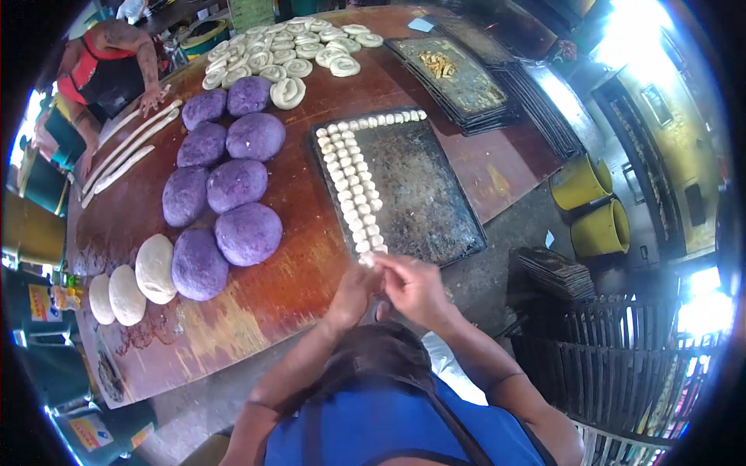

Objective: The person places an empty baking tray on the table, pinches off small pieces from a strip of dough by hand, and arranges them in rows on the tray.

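A dark metal baking tray lies at the table's near right edge. Small white dough balls stand on it in close rows down its left side, with one row along the far edge. Both my hands meet at the tray's near left corner. My right hand has its thumb and fingertips pinched together at the last dough balls, seemingly on one of them. Beside it, my left hand is curled, its fingertips close to the same row. What lies inside its fingers is hidden.
Large purple dough lumps and pale dough lumps sit on the wooden table to the left. Coiled dough covers the far end. Stacked trays stand at far right. Across the table, another person handles dough strips.
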Motion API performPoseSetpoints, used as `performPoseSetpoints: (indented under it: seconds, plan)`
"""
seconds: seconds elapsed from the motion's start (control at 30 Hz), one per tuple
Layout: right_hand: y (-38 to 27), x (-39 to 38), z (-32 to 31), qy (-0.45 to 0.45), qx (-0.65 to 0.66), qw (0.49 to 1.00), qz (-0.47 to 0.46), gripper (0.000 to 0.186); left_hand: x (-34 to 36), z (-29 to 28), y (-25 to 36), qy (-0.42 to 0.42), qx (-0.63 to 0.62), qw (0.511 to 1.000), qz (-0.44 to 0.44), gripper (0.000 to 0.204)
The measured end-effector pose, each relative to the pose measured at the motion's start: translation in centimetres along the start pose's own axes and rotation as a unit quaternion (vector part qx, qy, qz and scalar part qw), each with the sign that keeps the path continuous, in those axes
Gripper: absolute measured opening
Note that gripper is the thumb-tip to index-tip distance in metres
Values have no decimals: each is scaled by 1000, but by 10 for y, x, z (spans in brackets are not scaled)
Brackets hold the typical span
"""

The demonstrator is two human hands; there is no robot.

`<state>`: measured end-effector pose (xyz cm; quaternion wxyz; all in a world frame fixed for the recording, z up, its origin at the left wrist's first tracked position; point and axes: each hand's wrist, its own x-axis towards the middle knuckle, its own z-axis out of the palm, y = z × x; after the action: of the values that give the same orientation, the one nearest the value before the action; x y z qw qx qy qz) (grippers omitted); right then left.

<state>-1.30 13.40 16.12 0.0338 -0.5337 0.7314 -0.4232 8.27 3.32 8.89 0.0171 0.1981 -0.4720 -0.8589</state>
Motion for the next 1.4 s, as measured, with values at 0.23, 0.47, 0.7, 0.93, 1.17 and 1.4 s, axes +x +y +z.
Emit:
performPoseSetpoints:
  seconds: [0.23,0.47,0.7,0.93,1.17,1.4]
  plan:
    - [48,31,0,-44,-17,998,33,17,7,3,12,-31,111,990,79,35]
    - [145,53,11,-111,73,979,155,20,13,-39,23,242,150,952,115,13]
    - [184,56,41,-96,-7,990,105,34,-12,-34,5,356,50,933,20,12]
    - [136,28,-24,-33,51,953,296,36,-37,-78,-2,293,168,938,79,17]
    - [116,67,-29,-43,79,977,194,29,-53,-120,-2,298,268,914,70,16]
    - [199,294,60,-89,490,802,330,79,-44,-143,-27,472,465,736,140,11]
